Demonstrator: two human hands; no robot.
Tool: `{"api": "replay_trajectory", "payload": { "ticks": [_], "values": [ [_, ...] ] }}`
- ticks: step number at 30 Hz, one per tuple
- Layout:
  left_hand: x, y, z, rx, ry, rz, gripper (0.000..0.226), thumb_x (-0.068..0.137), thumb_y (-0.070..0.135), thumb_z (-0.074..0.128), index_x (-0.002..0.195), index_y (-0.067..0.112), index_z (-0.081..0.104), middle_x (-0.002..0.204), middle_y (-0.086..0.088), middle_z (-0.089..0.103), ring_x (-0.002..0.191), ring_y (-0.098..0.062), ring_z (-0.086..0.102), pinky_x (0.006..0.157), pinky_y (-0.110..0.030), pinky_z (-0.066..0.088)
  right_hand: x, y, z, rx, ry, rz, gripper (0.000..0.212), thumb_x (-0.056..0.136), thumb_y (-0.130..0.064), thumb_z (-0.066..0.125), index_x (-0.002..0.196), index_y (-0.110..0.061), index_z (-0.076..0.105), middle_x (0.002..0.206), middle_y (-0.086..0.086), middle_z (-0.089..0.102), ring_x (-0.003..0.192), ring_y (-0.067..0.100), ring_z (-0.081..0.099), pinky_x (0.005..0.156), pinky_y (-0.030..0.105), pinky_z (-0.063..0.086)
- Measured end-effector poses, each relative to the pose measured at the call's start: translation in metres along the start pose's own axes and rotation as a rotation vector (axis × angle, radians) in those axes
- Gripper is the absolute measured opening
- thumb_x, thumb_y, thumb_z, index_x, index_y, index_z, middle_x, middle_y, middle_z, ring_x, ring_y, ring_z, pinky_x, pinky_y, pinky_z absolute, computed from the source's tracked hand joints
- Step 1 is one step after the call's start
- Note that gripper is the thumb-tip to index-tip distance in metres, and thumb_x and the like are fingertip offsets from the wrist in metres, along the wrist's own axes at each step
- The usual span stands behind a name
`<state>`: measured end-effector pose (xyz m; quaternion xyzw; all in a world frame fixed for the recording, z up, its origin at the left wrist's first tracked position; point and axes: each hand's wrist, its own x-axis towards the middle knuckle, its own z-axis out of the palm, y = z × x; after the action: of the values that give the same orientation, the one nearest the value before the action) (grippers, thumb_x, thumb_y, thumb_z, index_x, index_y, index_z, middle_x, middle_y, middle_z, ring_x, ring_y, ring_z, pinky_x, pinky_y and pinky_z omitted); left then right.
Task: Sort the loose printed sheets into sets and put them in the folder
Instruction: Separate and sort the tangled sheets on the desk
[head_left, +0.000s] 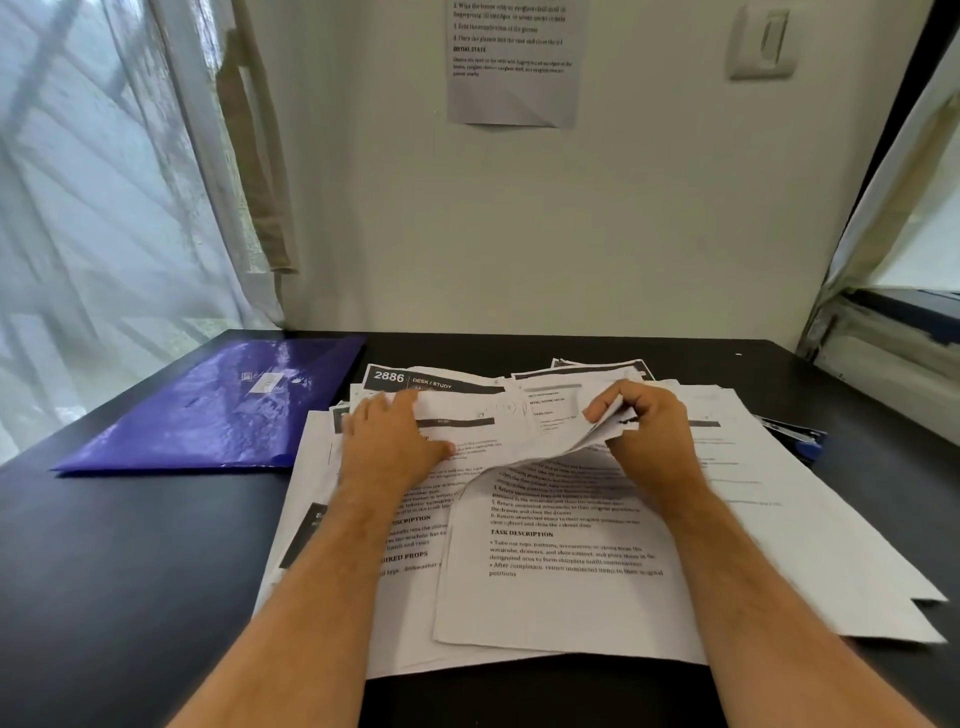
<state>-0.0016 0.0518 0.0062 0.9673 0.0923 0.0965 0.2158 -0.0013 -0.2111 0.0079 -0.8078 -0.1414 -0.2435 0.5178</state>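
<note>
A head-worn camera looks down at a black tabletop (130, 571) against a pale wall. A loose heap of printed sheets (571, 587) lies spread in the middle, overlapping at odd angles. A shiny purple folder (218, 410), lying flat, sits just to the left of the heap, its near corner touching the heap's edge.

The left hand (387, 441) rests on the heap with fingers straight and spread, pressing the papers down. The right hand (649, 421), at the heap's far right side, has its fingers and thumb curled around the lifted, crumpled top edge of one sheet (545, 431), which arches up from the heap.

The held sheet is already bunched where it is gripped; pulling harder against the pressing left hand could likely crease or tear it. Dragging it out may also shift the uneven pile beneath, sliding sheets off the heap's right edge. A blue object (800, 441), partly hidden under the heap's right side, could get knocked too.
</note>
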Motion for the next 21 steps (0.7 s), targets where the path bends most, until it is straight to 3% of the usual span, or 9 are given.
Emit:
{"api": "replay_trajectory", "payload": {
  "ticks": [2,4,7,12,15,17,19,21],
  "values": [
    [0.004,-0.005,0.003,0.048,-0.062,-0.113,0.104,0.076,0.066,0.072,0.156,0.026,0.019,0.163,-0.016,0.021,0.152,-0.036,0.013,0.122,-0.055,0.010,-0.002,-0.002,0.003,0.004,-0.045,0.003,0.027,0.080,0.010,0.073,0.077,-0.017,0.073,0.088,-0.002,0.074,0.090,0.014,0.071,0.074,0.034,0.062],
    [0.008,-0.007,0.005,0.017,-0.043,-0.155,0.114,0.071,0.073,0.072,0.157,0.025,0.013,0.163,-0.018,0.018,0.152,-0.037,0.010,0.123,-0.056,0.008,-0.004,-0.005,0.007,-0.023,-0.095,0.008,0.028,0.083,0.012,0.066,0.082,-0.016,0.073,0.090,-0.002,0.073,0.091,0.013,0.070,0.072,0.027,0.061],
    [0.010,-0.008,0.006,0.019,-0.040,-0.176,0.119,0.067,0.077,0.071,0.157,0.023,0.014,0.161,-0.018,0.025,0.150,-0.037,0.018,0.122,-0.056,0.012,-0.005,-0.010,0.012,-0.129,-0.138,-0.008,0.021,0.085,0.008,0.066,0.086,-0.012,0.072,0.089,-0.004,0.070,0.086,0.011,0.066,0.066,0.017,0.056],
    [0.008,-0.011,0.003,0.034,-0.042,-0.170,0.111,0.067,0.079,0.068,0.153,0.022,0.027,0.151,-0.013,0.044,0.142,-0.034,0.036,0.119,-0.055,0.022,-0.005,-0.010,0.014,-0.142,-0.162,-0.011,0.025,0.080,0.013,0.069,0.086,-0.012,0.073,0.092,-0.005,0.070,0.089,0.013,0.065,0.068,0.019,0.058],
    [0.004,-0.009,-0.003,0.029,0.015,-0.147,0.097,0.074,0.070,0.072,0.151,0.025,0.033,0.151,-0.009,0.045,0.141,-0.032,0.038,0.120,-0.055,0.017,-0.005,-0.010,0.015,-0.155,-0.175,-0.022,0.025,0.079,0.011,0.071,0.086,-0.013,0.073,0.091,-0.006,0.070,0.089,0.013,0.065,0.068,0.018,0.058],
    [0.001,-0.005,-0.008,-0.041,0.098,-0.076,0.079,0.081,0.057,0.073,0.147,0.027,0.040,0.142,-0.007,0.055,0.132,-0.030,0.049,0.116,-0.053,0.030,-0.005,-0.010,0.016,-0.171,-0.182,-0.029,0.024,0.081,0.007,0.072,0.090,-0.016,0.072,0.092,-0.007,0.070,0.090,0.012,0.066,0.070,0.016,0.057],
    [-0.004,0.000,-0.018,-0.212,0.141,0.057,0.055,0.085,0.047,0.073,0.133,0.028,0.055,0.124,0.000,0.066,0.111,-0.022,0.062,0.097,-0.045,0.052,-0.005,-0.010,0.019,-0.185,-0.173,-0.031,0.031,0.084,0.002,0.072,0.103,-0.022,0.068,0.094,-0.011,0.068,0.091,0.010,0.067,0.073,0.017,0.059],
    [-0.012,0.007,-0.027,-0.420,0.096,0.207,0.029,0.085,0.040,0.075,0.111,0.030,0.068,0.106,0.009,0.069,0.092,-0.010,0.066,0.075,-0.028,0.057,-0.005,-0.011,0.022,-0.193,-0.176,-0.031,0.048,0.086,0.000,0.071,0.123,-0.029,0.060,0.094,-0.014,0.068,0.089,0.008,0.067,0.077,0.019,0.059]
  ]
}}
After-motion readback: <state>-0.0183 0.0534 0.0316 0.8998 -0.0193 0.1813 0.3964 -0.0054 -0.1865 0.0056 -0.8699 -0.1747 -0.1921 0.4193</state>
